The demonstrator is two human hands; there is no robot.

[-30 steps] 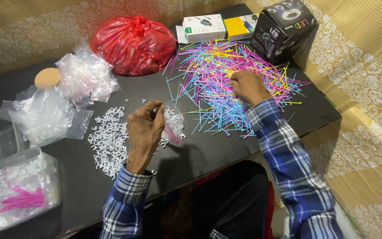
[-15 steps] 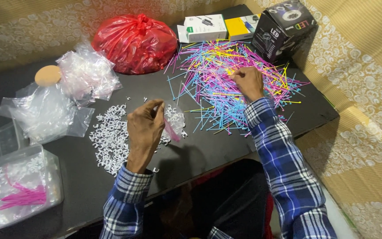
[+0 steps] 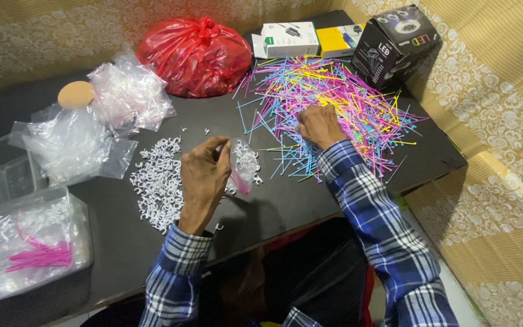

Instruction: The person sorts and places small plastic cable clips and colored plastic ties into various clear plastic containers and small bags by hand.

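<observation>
My left hand hovers over a scatter of small white plastic clips and holds a small clear bag with pink sticks in it. My right hand rests fingers-down on a big pile of thin coloured plastic sticks, pink, blue, yellow and green. Whether its fingers pinch a stick is hidden. Both arms wear blue checked sleeves.
On the black table stand a red plastic bag, clear bags, a round tan lid, clear boxes with pink sticks, a white box, a yellow box and a black carton.
My right hand has slid left and nearer across the stick pile. My left hand has stayed almost still with the small bag.
</observation>
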